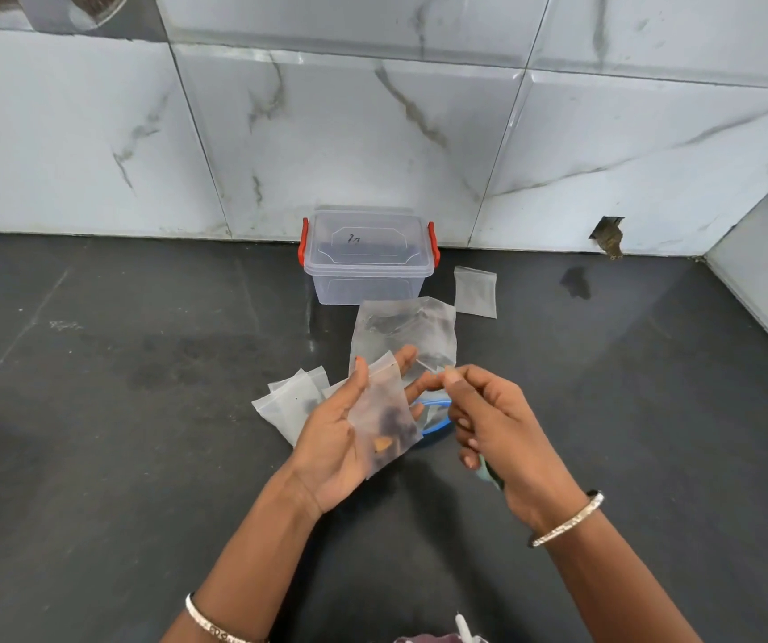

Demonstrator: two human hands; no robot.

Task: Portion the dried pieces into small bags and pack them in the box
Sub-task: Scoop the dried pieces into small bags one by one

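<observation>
Translucent small bag, tilted, dark dried pieces at its bottom, held in left hand; empty small bags heaped on table just left; large clear bag behind; lidded clear box with red latches farther back, single small bag beside it.

This is looking like a home kitchen, with a dark stone worktop running back to glossy white marble-veined wall tiles that are rising from its back edge and turning a corner at the right, and a clear lidded storage box with red clips sitting against that back edge.
</observation>
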